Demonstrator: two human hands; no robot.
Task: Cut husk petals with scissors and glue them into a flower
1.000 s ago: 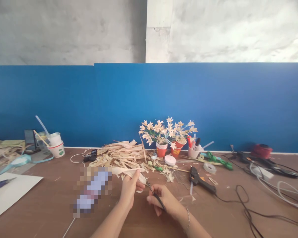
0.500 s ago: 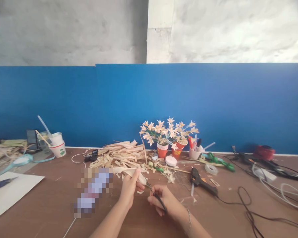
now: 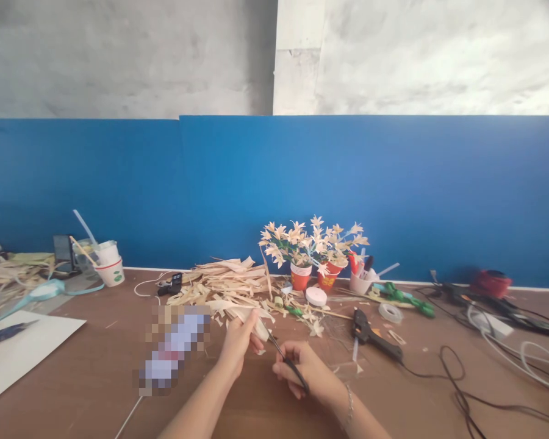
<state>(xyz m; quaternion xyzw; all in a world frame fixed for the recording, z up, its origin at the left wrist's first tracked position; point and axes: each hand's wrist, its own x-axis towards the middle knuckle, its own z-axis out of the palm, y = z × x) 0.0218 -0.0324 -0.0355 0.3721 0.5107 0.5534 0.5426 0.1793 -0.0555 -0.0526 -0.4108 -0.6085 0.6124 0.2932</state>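
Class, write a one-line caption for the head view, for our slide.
Left hand holds a pale strip, right hand holds dark scissors, before two red cups of flowers.

Pale, broad, papery strip (image 3: pixel 241 311): matt. Slim black-handled scissors (image 3: pixel 296 369): metal-looking blades. Brown, flat surface (image 3: pixel 100 366): smooth, faint sheen. Black plastic glue gun (image 3: pixel 377 342): matt finish.
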